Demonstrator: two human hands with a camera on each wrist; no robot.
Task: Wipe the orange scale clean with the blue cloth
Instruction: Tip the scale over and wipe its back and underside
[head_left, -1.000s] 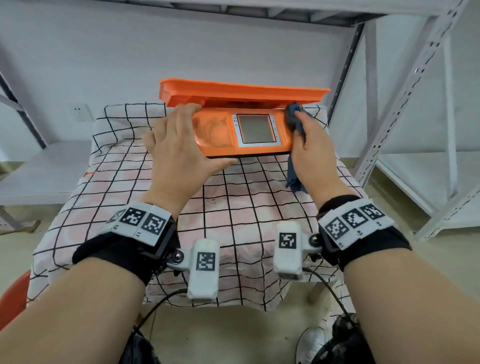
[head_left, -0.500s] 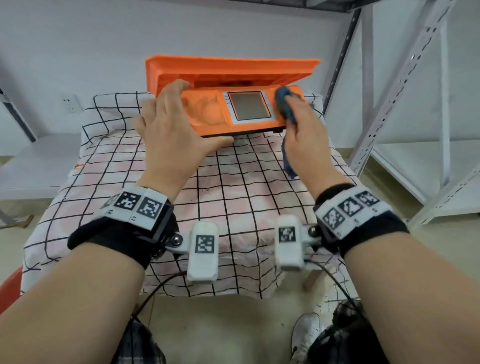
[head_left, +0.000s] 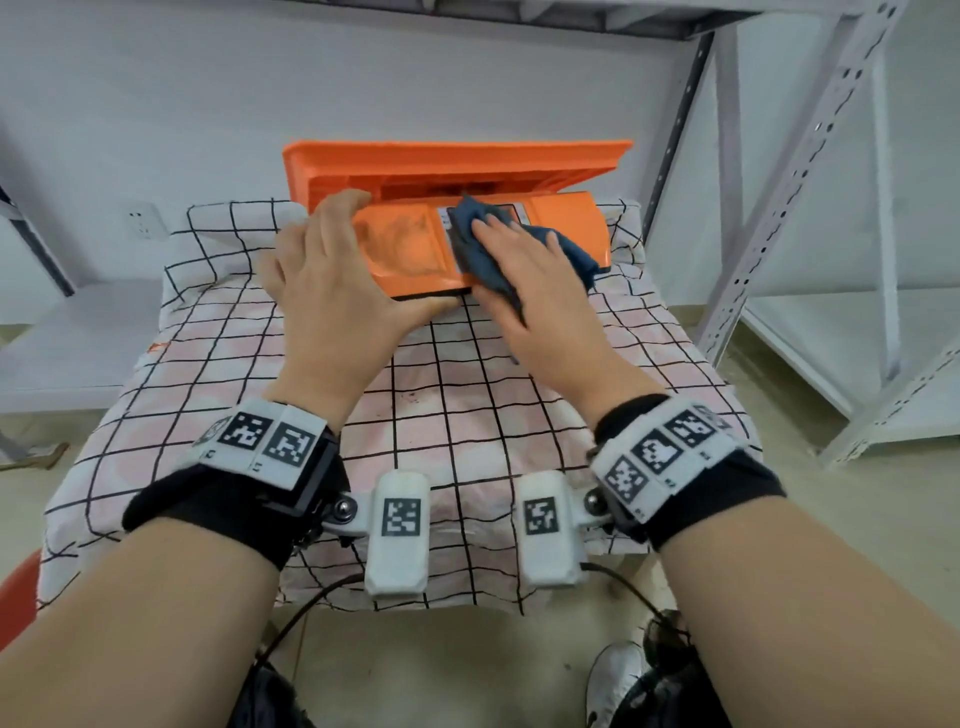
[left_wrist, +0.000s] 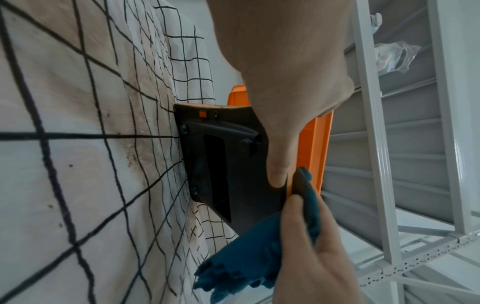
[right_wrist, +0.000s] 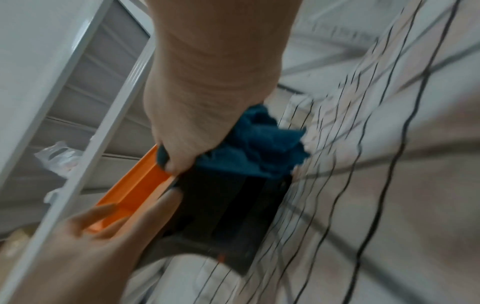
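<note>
The orange scale (head_left: 563, 228) lies at the far end of the checked table cover (head_left: 467, 405) with its lid (head_left: 457, 161) raised. My left hand (head_left: 337, 270) grips its left end, fingers on top and thumb under the front edge. The left wrist view shows that thumb on the black underside (left_wrist: 223, 164), which is tipped up off the cover. My right hand (head_left: 519, 260) presses the blue cloth (head_left: 470, 244) onto the display in the middle, which the cloth hides. The right thumb (left_wrist: 298, 226) pinches the cloth (left_wrist: 246, 257) at the front edge. The right wrist view is blurred; the cloth (right_wrist: 254, 150) bunches under the palm.
A grey metal rack (head_left: 779, 182) stands close on the right of the table, with its shelf overhead. A low white shelf (head_left: 67, 343) is on the left and a wall behind. A red seat edge (head_left: 15, 587) shows at the bottom left.
My right hand has slid the cloth left, from the scale's right end onto the display, and now lies flatter on it. The left hand keeps its hold on the left end.
</note>
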